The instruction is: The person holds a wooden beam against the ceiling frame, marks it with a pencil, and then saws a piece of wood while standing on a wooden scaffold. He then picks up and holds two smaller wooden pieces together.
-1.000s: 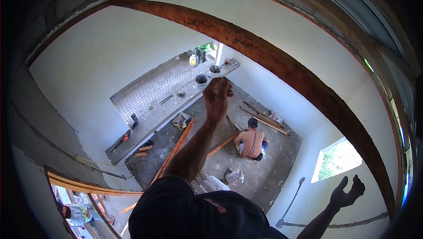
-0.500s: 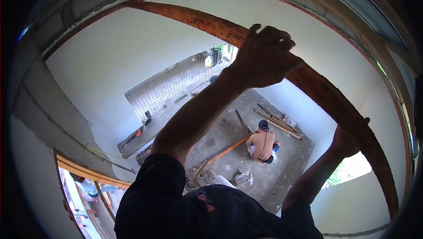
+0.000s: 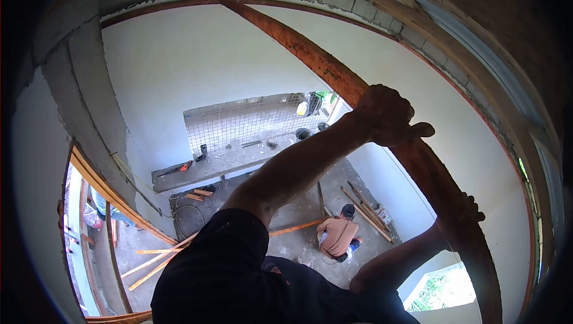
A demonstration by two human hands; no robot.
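Observation:
A long reddish-brown wooden beam (image 3: pixel 307 55) runs overhead and slants across the view, bowed by the wide lens. Its far end meets the red-brown strip at the top of the far wall. My left hand (image 3: pixel 388 115) is closed around the middle of the beam, thumb sticking out to the right. Lower down, toward the near end, my right hand (image 3: pixel 462 219) grips the same beam, fingers over its right edge; the palm is hidden behind the wood.
Well below, a co-worker (image 3: pixel 339 237) in a cap squats on the concrete floor by lumber (image 3: pixel 295 227). More poles (image 3: pixel 373 222) lie by the wall. A ledge (image 3: pixel 227 163) holds an orange-handled saw (image 3: pixel 176 169). Roof timbers (image 3: pixel 477 79) run above right; a wood-framed opening (image 3: pixel 113 198) stands left.
My view has turned, so the room and the beam's far end sit differently. My left hand's fingers, loosely draped over the beam before, are now curled around it. My right hand still holds on.

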